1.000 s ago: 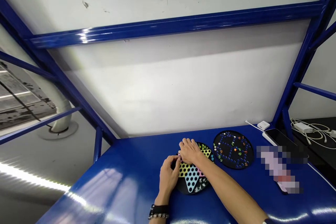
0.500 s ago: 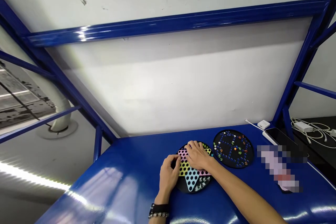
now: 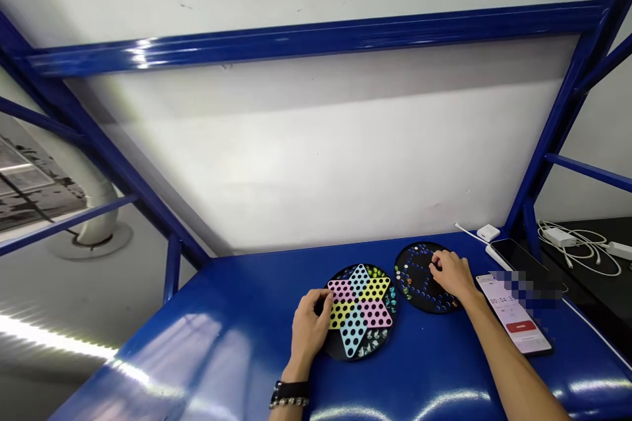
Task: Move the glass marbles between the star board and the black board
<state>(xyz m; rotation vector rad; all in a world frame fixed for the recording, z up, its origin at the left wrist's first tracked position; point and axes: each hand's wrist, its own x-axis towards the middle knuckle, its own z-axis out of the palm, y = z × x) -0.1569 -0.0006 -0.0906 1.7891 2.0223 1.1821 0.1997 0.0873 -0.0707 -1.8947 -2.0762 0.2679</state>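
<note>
On the blue table lies a round black Chinese checkers board with a pink, yellow and light-blue star full of holes. Glass marbles sit in the groove round the star. My left hand is curled round the board's left rim, thumb and index finger close together over the star's edge. To the right, a second round black board carries blue-marked holes and scattered marbles. Over its right part is my right hand, fingertips bent toward the thumb in a pinch. Whatever lies between those fingertips is too small to see.
A phone with a running timer lies right of the boards, partly blurred. Behind it are a dark phone, a white charger and a cable. Blue metal bars frame the table against a white wall.
My right hand has left the star board and moved right, over the second board. The left hand has stayed at the star board's left rim. The view has shifted slightly.
</note>
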